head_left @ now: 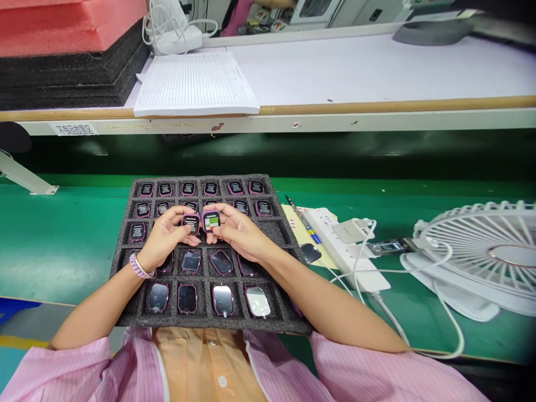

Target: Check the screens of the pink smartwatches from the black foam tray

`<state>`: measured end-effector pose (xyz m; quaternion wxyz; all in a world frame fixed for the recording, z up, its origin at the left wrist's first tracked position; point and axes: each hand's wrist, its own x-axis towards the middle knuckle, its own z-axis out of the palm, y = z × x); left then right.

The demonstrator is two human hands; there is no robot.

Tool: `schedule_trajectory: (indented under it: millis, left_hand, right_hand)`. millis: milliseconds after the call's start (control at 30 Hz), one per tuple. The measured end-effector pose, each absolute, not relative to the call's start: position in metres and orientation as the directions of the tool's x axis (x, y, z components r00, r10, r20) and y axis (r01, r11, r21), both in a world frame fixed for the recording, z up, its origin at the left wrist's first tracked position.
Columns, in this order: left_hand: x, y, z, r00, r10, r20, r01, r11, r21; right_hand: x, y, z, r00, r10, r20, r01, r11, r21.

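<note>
Two hands (166, 233) (240, 231) each hold one watch (191, 225) (211, 221) over one tray (271, 230).

Pink striped sleeves (377, 365), peach shirt (201, 363), coiled wristband (137, 266)

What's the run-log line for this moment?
left hand: holds purple-framed square watch, displaying white text | right hand: holds second purple-framed watch, displaying green and white | beneath: dark-grey foam grid tray
</note>
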<state>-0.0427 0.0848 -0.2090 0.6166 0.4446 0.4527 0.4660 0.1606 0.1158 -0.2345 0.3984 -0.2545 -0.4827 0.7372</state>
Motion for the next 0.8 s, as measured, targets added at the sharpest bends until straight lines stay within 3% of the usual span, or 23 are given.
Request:
schedule_trajectory:
  millis: [233, 433, 800]
  left_hand:
    - [-0.0439, 0.0836, -0.2083, 0.164, 0.974, -0.158, -0.185, 0.187, 0.965]
    - [-0.0447, 0.0816, -0.2069, 0.15, 0.968, -0.203, -0.185, 0.229, 0.956]
    - [-0.0453, 0.0816, -0.2063, 0.176, 0.966, -0.187, -0.188, 0.22, 0.957]
  right_hand:
    - [0.1587, 0.1159, -0.2371, -0.531, 0.847, 0.002, -0.312, -0.194, -0.93]
    - [0.156, 0.1177, -0.2373, -0.517, 0.851, -0.093, -0.362, -0.316, -0.877]
    - [0.1552, 0.1164, -0.2383, -0.512, 0.858, -0.041, -0.322, -0.236, -0.917]
